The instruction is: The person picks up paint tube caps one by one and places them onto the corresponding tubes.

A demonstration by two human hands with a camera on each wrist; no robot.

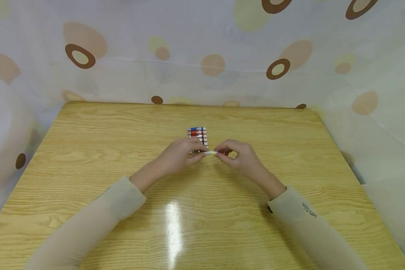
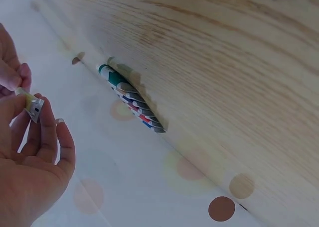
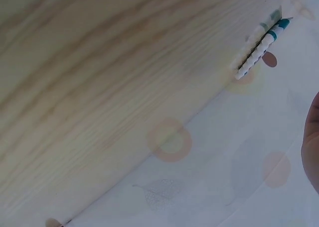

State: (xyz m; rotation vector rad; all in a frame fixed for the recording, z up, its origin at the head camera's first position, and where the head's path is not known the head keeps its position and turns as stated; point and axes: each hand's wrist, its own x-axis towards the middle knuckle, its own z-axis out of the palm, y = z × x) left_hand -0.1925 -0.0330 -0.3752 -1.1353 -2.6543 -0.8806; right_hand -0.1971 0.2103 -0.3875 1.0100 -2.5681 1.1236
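Between both hands is a small paint tube [image 1: 211, 152] with a yellow band, held sideways over the table. My left hand [image 1: 180, 155] pinches its flat silvery end [image 2: 35, 107], which shows in the left wrist view. The fingertips of my right hand [image 1: 244, 157] pinch the opposite, cap end, which they mostly cover. Just beyond the left hand lies a row of several paint tubes [image 1: 197, 132], blue and red among them, white caps to the right; that hand hides part of it. A green tube [image 2: 113, 76] ends the row in the left wrist view.
The wood-grain table [image 1: 121, 123] stretches out around the hands. A pale curtain [image 1: 189, 33] with brown and beige dots hangs behind it and along both sides. Light reflects off the table [image 1: 173, 228] near the front.
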